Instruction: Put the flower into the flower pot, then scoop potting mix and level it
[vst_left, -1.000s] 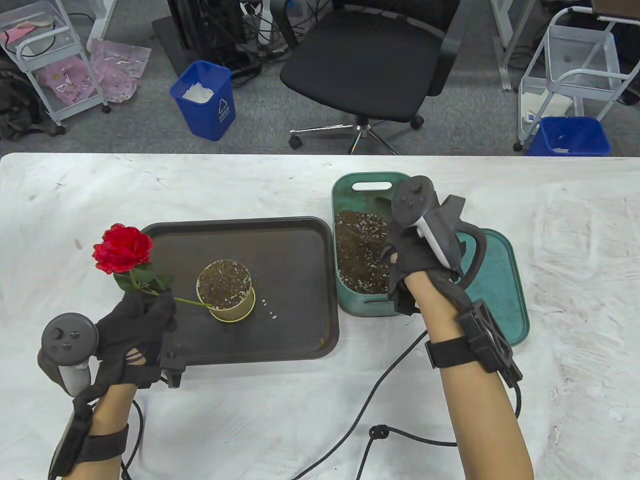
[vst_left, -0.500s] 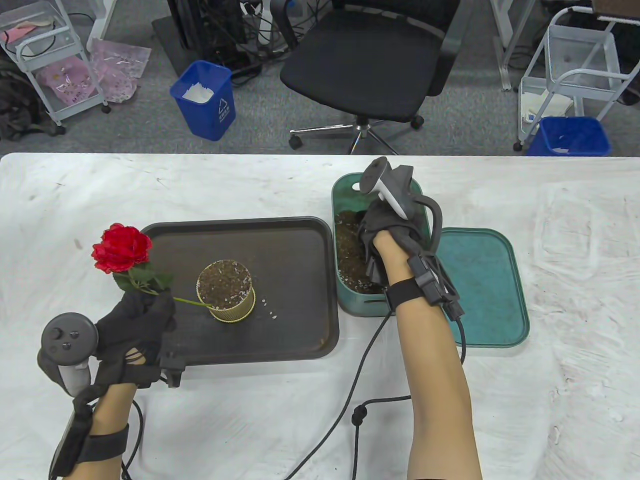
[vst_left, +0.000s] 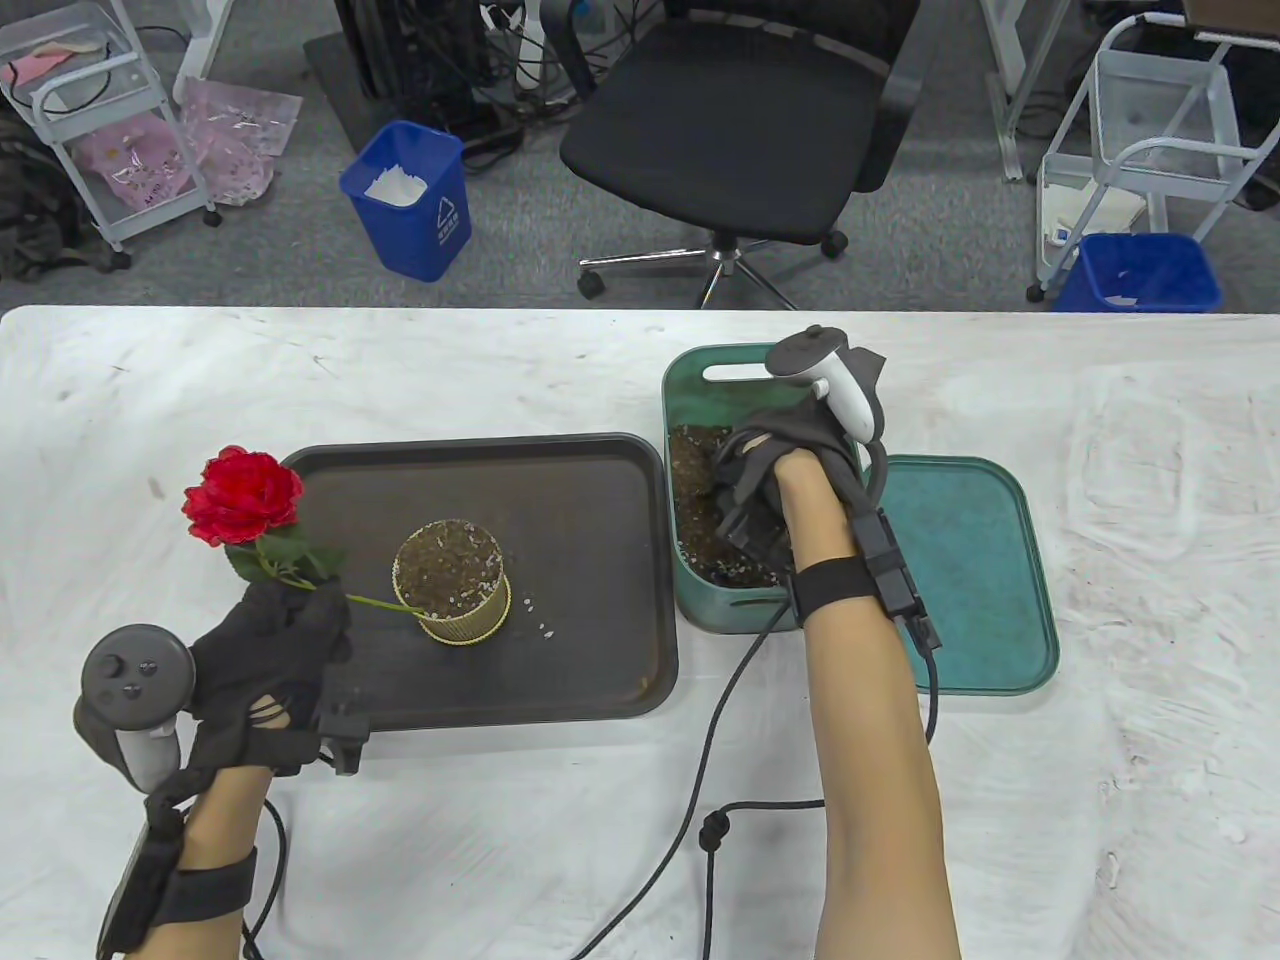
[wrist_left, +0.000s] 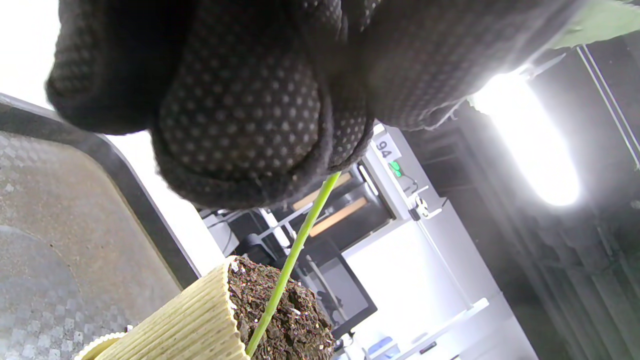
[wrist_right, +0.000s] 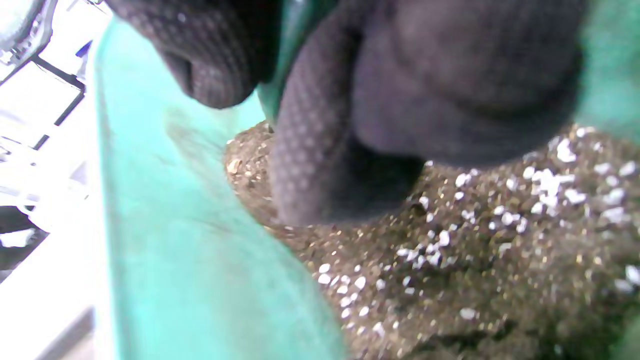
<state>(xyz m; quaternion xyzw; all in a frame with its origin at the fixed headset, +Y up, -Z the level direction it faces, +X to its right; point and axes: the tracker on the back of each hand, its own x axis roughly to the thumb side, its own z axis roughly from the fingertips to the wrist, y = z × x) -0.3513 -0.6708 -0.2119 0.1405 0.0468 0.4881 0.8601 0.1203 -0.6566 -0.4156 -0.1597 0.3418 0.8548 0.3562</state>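
Plainly red flower (vst_left: 243, 497) — thin green stem, tilted.

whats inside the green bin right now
Dark potting mix with white specks fills the green bin, and the right hand is down in it. Whatever lies beneath the hand, or in its fingers, is covered.

Left hand (vst_left: 265, 650): gloved, fingers curled, pinching the rose stem (wrist_left: 295, 250); forearm entering from the bottom-left corner. Right hand (vst_left: 775, 480): gloved, palm down, fingers (wrist_right: 310, 150) curled into the potting mix (wrist_right: 475, 250); forearm bare.
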